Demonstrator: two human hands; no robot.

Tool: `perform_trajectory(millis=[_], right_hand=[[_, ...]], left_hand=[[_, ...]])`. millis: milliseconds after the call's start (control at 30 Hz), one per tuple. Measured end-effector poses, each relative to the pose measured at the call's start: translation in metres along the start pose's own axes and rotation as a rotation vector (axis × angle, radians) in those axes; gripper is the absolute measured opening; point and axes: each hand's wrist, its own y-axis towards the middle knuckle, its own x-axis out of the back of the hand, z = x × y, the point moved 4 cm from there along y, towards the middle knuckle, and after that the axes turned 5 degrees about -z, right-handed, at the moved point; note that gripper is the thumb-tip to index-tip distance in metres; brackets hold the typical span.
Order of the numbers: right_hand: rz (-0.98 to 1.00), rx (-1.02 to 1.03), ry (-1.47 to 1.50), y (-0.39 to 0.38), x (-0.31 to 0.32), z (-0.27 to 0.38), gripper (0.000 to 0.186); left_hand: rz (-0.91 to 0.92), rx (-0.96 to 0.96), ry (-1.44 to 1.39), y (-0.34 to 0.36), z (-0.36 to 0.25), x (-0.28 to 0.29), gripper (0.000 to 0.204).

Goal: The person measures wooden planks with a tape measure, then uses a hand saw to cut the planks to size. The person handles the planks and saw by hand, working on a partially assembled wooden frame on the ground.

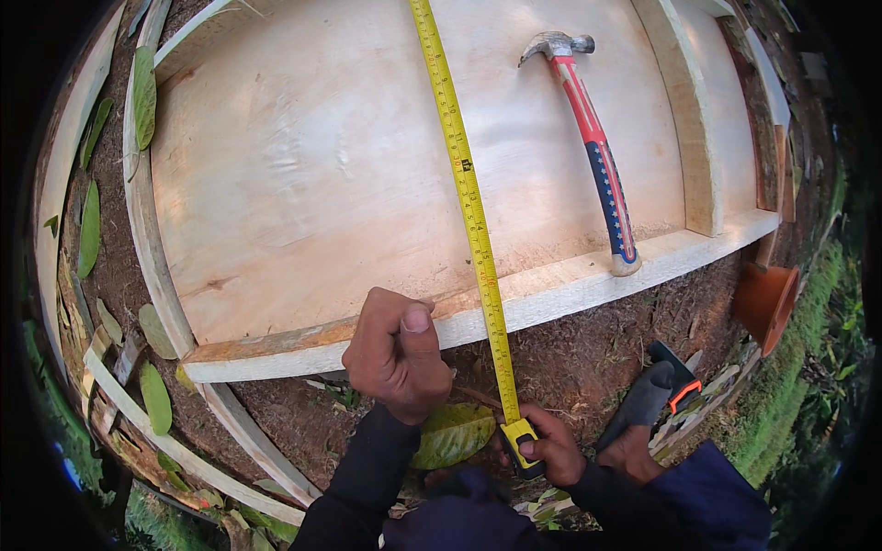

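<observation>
- I see the right hand [559, 448] gripping a tape measure [520, 439], just outside the near edge of a wooden panel [303, 174].
- Its yellow blade [470, 207] crosses the panel.
- The left hand [397, 354] curls at that edge; I cannot tell whether it holds anything.
- A claw hammer [592, 138] lies right of the blade, handle end on the near edge.

- Tape [475, 219]: far end cut off by the top edge.
- Case [517, 433]: partly covered by the right hand [560, 450].
- Left hand [397, 358]: fingertips curled out of sight.
- Panel [312, 156]: top cut off.
- Leaf [457, 435]: partly behind the left sleeve [367, 477].
- Plants [827, 386], right: dark, blurred.
</observation>
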Motion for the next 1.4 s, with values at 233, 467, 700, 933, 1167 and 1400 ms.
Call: perform_trajectory(millis=[233,467,700,933,1167,1400], right_hand=[[-0.009,-0.064,0.048,0.0,0.002,0.005,0.055],[-0.025,-0.057,0.031,0.0,0.003,0.0,0.053],[-0.089,0.017,-0.045,0.003,-0.004,-0.002,0.056],[0.057,0.125,-0.172,0.01,-0.044,-0.021,0.052],[0.263,-0.038,-0.25,0.021,-0.109,-0.066,0.043],[0.381,-0.053,-0.236,0.053,-0.183,-0.092,0.039]], left_hand=[[-0.003,0.009,-0.05,0.004,0.001,0.001,0.058],[-0.022,-0.012,-0.071,0.004,0.003,0.002,0.072],[-0.001,0.055,-0.123,0.0,0.009,-0.003,0.074],[-0.17,0.351,-0.551,0.01,0.009,0.042,0.051],[-0.595,0.281,-0.097,-0.048,0.036,0.218,0.025],[-0.764,0.267,0.497,-0.142,0.035,0.358,0.023]])
